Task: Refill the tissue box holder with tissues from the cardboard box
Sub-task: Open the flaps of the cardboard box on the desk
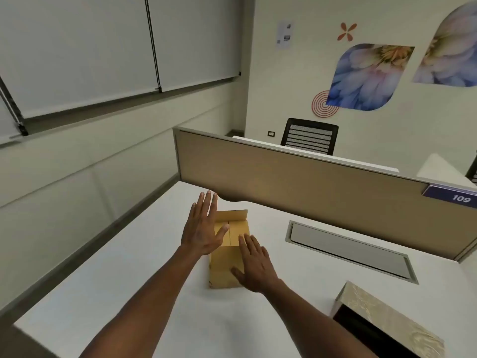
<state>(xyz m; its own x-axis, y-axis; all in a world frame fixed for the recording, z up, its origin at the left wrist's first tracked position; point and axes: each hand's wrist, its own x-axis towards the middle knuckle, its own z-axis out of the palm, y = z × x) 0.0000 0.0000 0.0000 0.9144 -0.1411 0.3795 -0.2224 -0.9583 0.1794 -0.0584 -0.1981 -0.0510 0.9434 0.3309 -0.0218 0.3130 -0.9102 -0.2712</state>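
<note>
a small cardboard box (227, 257) is seen standing on a white desk (108, 275), roughly at its middle, with one far flap raised and the other top flaps lying flat. the left hand (202, 228) is held over the box's left top edge, palm down, its fingers spread flat and straight, closed on nothing; whether the palm actually touches the cardboard cannot be told. the right hand (254, 264) is laid against the box's near right side, fingers likewise extended and parted, the thumb stretched across the front face, with nothing gripped.

the tissue box holder (382, 321) is placed at the near right corner of the desk, well apart from the cardboard box, its pale patterned shell tilted so that a dark open side is shown (what is inside cannot be made out). a rectangular cable hatch (351, 250) is set into the desk surface between the two, nearer the beige partition (296, 182) that borders the far edge. a blue label reading 109 (454, 196) is fixed on the partition's right end, and a black mesh chair (309, 136) is visible behind it.
</note>
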